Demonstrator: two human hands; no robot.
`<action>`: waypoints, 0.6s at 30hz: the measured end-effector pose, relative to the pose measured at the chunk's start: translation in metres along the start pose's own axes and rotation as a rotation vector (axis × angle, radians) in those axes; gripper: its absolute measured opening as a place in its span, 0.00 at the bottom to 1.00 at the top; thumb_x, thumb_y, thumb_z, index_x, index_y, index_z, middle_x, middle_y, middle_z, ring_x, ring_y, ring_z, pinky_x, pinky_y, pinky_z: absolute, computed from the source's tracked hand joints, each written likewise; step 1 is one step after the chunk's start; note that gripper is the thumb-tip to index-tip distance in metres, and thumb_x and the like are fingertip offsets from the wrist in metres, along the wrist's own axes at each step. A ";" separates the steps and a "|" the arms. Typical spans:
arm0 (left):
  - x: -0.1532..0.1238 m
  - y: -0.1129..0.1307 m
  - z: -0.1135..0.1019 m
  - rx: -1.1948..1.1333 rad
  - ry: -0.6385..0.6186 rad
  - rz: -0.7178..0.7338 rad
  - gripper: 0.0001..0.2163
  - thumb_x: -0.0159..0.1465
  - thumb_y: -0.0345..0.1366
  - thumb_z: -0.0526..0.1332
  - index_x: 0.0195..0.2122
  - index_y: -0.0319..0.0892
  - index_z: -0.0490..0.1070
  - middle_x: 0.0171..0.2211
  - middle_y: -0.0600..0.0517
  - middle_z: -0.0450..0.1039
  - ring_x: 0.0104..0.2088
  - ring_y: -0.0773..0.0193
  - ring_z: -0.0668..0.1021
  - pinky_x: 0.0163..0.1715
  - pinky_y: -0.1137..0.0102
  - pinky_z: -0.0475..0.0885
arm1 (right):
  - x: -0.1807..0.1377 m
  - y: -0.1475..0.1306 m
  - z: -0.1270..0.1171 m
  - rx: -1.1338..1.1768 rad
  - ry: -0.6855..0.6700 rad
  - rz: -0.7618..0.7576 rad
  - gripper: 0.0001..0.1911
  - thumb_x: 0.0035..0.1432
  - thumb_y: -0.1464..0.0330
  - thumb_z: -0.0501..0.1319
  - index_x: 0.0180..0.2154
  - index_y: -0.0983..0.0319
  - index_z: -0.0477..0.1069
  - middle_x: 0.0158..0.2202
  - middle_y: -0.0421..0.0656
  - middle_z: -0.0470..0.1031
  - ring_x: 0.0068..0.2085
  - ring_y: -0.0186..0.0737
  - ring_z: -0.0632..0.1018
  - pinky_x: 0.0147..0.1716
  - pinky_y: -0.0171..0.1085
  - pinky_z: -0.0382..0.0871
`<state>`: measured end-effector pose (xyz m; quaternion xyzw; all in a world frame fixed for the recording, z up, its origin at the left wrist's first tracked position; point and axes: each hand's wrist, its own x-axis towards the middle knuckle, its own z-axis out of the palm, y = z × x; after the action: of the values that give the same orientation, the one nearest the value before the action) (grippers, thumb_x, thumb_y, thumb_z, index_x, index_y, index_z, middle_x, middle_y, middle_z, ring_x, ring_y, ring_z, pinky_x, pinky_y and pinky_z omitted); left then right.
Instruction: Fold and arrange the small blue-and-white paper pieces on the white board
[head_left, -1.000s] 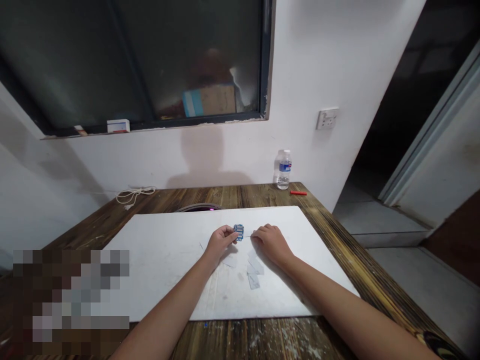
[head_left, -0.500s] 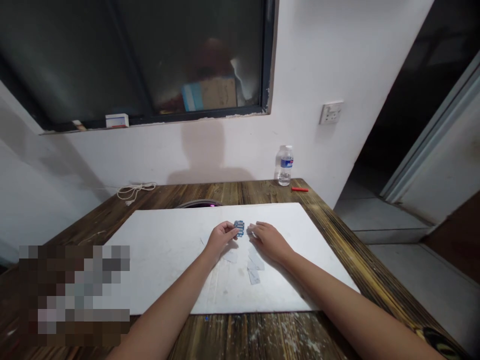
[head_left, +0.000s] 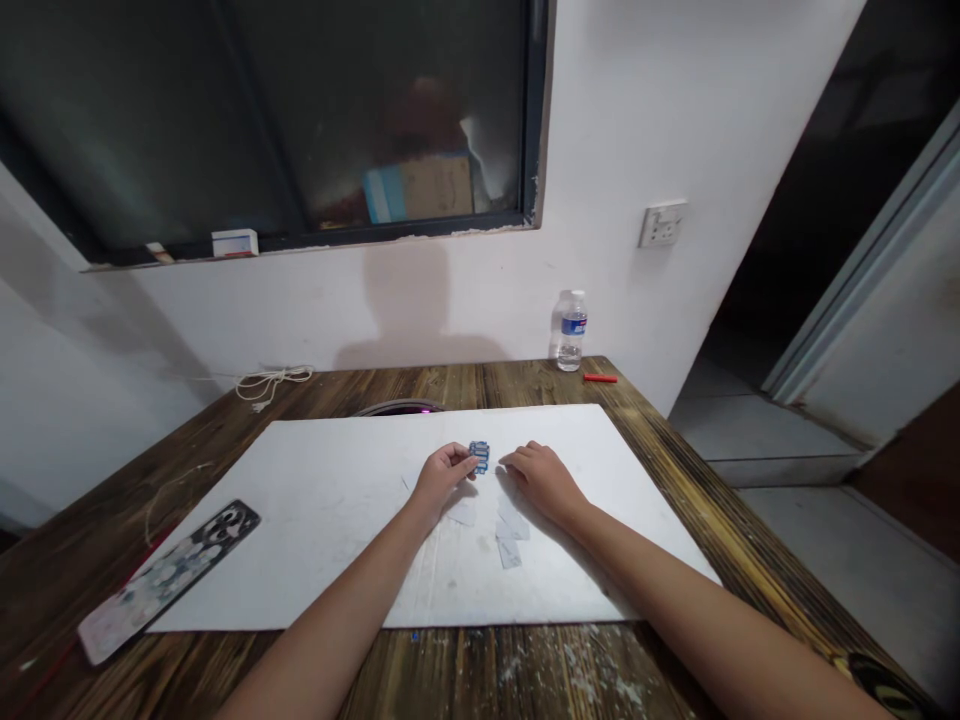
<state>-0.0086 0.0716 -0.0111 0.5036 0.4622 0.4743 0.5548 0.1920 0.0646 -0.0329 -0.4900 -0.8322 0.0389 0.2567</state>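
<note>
My left hand (head_left: 445, 474) pinches a small flat blue piece with pale slots (head_left: 479, 457), held just above the white board. My right hand (head_left: 541, 476) is a short gap to the right of it, fingers drawn together and pointing at it. Anything between those fingertips is too small to make out. Below the right hand, thin see-through pieces (head_left: 509, 553) lie on the board, partly overlapping. Another faint thin piece (head_left: 463, 513) rests under my left hand.
The white board (head_left: 322, 520) lies on a dark wooden table (head_left: 480, 385). A patterned phone case or phone (head_left: 169, 580) overlaps its left edge. Farther back are a coiled white cord (head_left: 270, 380), a dark round object (head_left: 397, 407), a water bottle (head_left: 571, 332) and a red pen-like stick (head_left: 600, 378).
My right hand's fingers have drawn closer together and the hand has shifted very slightly. My left hand keeps the blue piece in nearly the same place.
</note>
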 end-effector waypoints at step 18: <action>0.003 -0.005 -0.002 0.005 0.003 0.018 0.18 0.45 0.45 0.73 0.28 0.40 0.69 0.23 0.54 0.70 0.24 0.69 0.73 0.21 0.77 0.67 | 0.000 -0.003 0.005 -0.143 0.040 -0.082 0.08 0.61 0.75 0.58 0.33 0.63 0.75 0.31 0.45 0.74 0.36 0.40 0.71 0.37 0.38 0.59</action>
<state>-0.0105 0.0746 -0.0162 0.5084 0.4595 0.4791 0.5485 0.1877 0.0637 -0.0361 -0.4732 -0.8470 -0.0409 0.2389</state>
